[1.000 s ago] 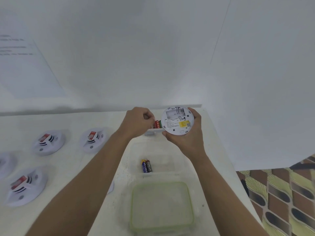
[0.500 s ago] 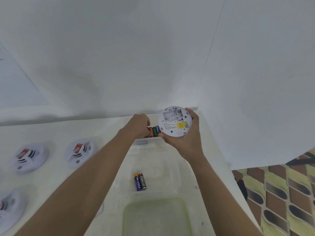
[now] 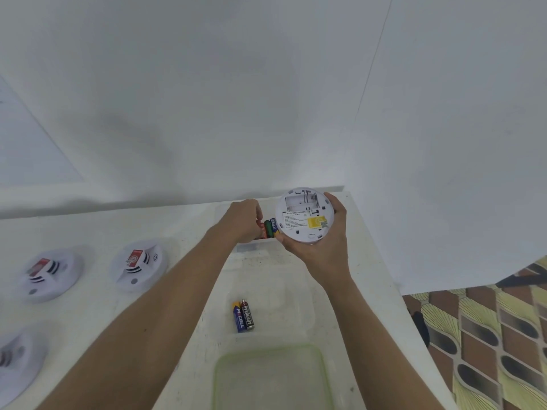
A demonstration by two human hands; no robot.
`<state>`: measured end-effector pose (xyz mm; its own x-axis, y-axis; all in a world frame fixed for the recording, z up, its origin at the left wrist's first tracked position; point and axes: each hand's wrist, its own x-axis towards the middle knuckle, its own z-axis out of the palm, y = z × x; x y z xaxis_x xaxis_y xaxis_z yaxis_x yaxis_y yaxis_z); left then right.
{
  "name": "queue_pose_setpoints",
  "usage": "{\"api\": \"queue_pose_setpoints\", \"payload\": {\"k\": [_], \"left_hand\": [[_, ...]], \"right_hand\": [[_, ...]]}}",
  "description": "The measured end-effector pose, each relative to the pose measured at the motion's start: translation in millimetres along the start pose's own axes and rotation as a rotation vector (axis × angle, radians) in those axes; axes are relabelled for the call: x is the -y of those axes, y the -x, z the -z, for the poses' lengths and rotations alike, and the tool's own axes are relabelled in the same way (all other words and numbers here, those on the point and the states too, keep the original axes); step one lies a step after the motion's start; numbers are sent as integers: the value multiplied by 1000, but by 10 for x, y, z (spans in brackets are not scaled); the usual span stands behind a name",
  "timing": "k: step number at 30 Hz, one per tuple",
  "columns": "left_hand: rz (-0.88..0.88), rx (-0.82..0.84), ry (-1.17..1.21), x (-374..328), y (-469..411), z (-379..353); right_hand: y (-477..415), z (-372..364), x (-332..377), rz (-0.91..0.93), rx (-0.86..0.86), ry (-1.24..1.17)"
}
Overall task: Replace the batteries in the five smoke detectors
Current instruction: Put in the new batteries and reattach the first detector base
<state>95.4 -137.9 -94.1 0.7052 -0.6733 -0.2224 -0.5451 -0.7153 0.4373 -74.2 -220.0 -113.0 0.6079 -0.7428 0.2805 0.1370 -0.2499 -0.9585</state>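
Above the far box (image 3: 248,247), the right hand (image 3: 322,255) clasps the seemingly light, stiff detector (image 3: 300,230) by its rim; the left hand (image 3: 241,221) curls onto slippery-looking batteries (image 3: 270,227), grip unclear.

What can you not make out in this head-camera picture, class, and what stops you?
Head view:
- The left hand: its back hides the fingertips, so whether it holds a battery is unclear.
- The far batteries: partly hidden behind the left hand and the held smoke detector.
- Its label print: too small to read.
- The lower-left detector: cut by the left edge.
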Motion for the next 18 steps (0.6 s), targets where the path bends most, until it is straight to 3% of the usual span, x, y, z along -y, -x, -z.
{"api": "queue_pose_setpoints", "payload": {"k": [5,10,14,18], "left_hand": [[-24,-72,133,55,79,14],[-73,-310,466,17,306,224],[-328,-399,841,-84,603,447],[-494,-308,964,-194,814,600]], "right_hand": [[65,39,11,3,8,-13],[152,63,69,-2,53,-48],[196,92,103,-30,124,-74],[219,76,146,-67,218,-79]]}}
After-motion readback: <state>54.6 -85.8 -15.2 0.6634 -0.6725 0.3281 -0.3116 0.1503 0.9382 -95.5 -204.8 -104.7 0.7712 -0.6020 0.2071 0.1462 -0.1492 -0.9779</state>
